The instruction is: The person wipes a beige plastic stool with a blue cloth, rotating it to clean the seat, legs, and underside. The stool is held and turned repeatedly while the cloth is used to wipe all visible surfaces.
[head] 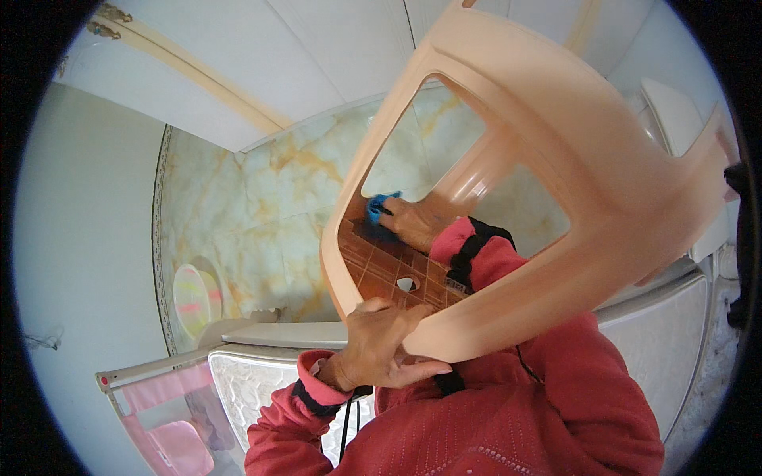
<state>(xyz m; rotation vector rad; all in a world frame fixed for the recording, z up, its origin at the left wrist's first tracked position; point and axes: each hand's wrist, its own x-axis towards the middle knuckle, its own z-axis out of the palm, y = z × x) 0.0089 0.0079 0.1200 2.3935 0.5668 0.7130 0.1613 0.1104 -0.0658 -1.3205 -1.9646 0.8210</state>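
Note:
A peach plastic stool or chair (536,285) is held up and tilted before me, its frame around a wide opening turned toward me. My left hand (381,345) grips the frame's near lower corner, with thumb and fingers on either side of the edge. My right hand (414,223) reaches through the opening and presses a blue cloth (381,208) against the inner side of a brown tile-patterned panel (375,262). That panel has a small hole through it. The far parts of the peach plastic piece are cut off at the picture's rim.
Marbled tile floor (262,220) lies beyond. A striped plastic basin (196,300) stands at left, near a pink-panelled bed rail (155,381). Mattresses (256,381) are close beside me, and white cabinet doors (286,65) line the far side. A white object (675,116) is at right.

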